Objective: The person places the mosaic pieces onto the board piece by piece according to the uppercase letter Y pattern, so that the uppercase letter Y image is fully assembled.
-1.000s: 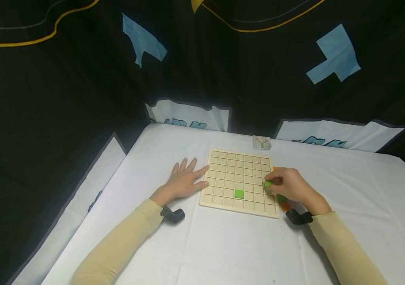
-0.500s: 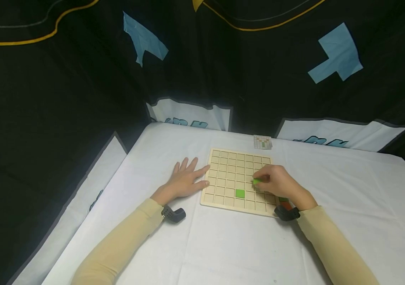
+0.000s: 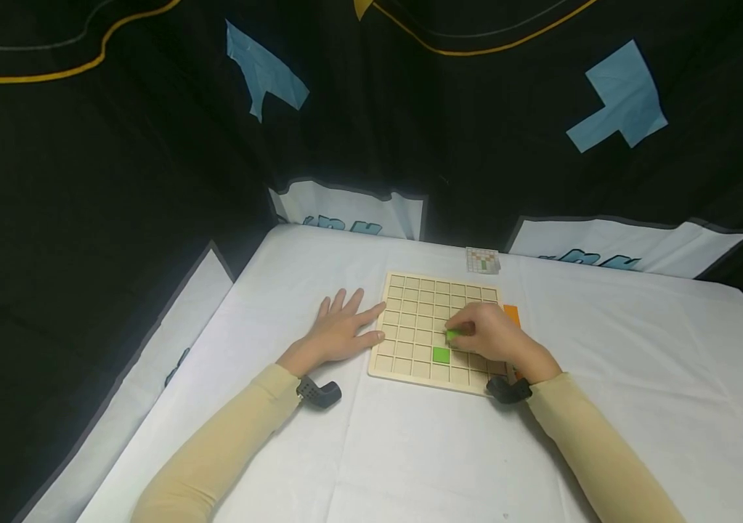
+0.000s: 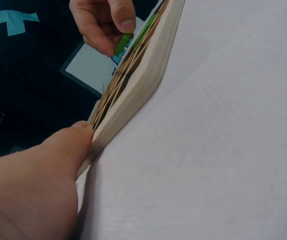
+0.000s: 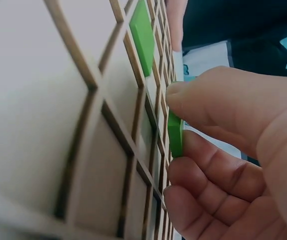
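A square wooden grid board [image 3: 410,370] lies on the white table. One green square tile [image 3: 441,355] sits in a cell toward its near side. My right hand [image 3: 492,334] pinches a second green tile [image 5: 175,134] between thumb and fingers, just above the board, beyond and slightly right of the first tile in the head view. With fingers spread, my left hand [image 3: 335,334] lies flat on the cloth at the board's left edge. In the left wrist view its thumb [image 4: 68,145] touches the board's side.
Orange tiles [image 3: 511,314] lie along the board's right edge, partly hidden by my right hand and wrist. A small card [image 3: 482,261] printed with a coloured grid pattern lies behind the board. Dark curtains [image 3: 443,131] hang around the table.
My right hand has carried the green tile leftward from the board's right edge to over its middle right. An orange tile beside the board has come into sight. The left hand stays put.
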Demonstrator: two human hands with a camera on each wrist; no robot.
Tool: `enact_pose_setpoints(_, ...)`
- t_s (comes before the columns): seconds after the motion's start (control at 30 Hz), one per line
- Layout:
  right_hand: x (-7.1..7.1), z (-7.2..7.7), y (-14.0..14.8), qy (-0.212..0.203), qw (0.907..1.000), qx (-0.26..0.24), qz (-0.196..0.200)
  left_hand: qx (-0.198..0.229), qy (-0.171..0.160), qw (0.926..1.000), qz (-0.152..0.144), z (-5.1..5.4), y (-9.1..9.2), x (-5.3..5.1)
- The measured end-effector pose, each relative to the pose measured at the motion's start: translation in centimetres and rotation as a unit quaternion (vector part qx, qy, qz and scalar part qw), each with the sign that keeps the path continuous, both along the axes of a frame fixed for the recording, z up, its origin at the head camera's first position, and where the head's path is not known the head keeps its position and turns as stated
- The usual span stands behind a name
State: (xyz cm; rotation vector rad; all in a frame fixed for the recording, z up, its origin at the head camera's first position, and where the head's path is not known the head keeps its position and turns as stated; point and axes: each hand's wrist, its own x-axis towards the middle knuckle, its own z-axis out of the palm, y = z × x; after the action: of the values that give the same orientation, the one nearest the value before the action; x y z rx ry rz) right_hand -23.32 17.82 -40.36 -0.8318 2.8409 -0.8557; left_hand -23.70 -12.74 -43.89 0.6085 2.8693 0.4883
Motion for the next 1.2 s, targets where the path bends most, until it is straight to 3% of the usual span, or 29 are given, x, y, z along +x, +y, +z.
enact_pose_setpoints(0.37, -0.3, -0.4, -1.0, 0.010, 0.9996, 0.002, 0.028, -0.001, 0.002, 1.0000, 0.001, 0.1, 0.0, 0.0)
enact_pose_setpoints(0.97, 0.0, -0.7, -1.6, -0.016, 0.9999, 0.006, 0.002, 0.001, -0.001, 1.0000, 0.000, 0.1, 0.0, 0.1)
enact_pose_setpoints(1.2, 0.0, -0.8, -1.7, -0.006, 0.9999, 0.011, 0.002, 0.005, -0.001, 1.0000, 0.000, 0.4, 0.0, 0.3)
